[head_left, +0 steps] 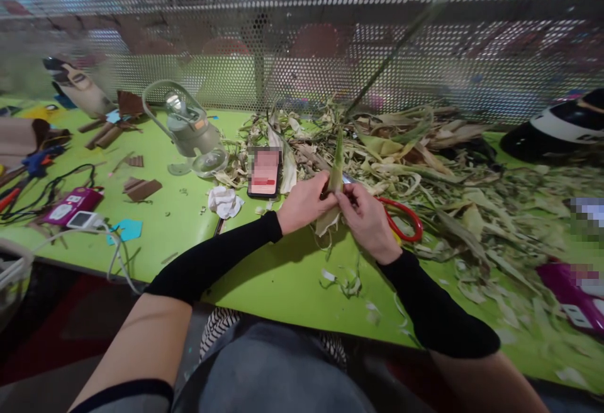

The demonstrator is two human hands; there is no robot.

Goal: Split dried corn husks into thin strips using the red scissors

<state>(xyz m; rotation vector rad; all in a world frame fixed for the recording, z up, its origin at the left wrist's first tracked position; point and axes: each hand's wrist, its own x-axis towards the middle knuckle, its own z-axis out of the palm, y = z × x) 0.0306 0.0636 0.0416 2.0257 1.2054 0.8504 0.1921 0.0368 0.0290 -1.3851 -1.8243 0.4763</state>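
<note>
"Corn husk (336, 164), where is it?"

"Up between the left hand (304, 202) and the right hand (370, 218), over the green table (283, 281). Both pinch it with their fingertips."

"Which step is this?"

"I think it's tearing or peeling. I can't tell which. Little strips (352, 286) lie on the table."

"What does the next move need?"

"Probably one hand gripping tight and one pulling gently."
</note>
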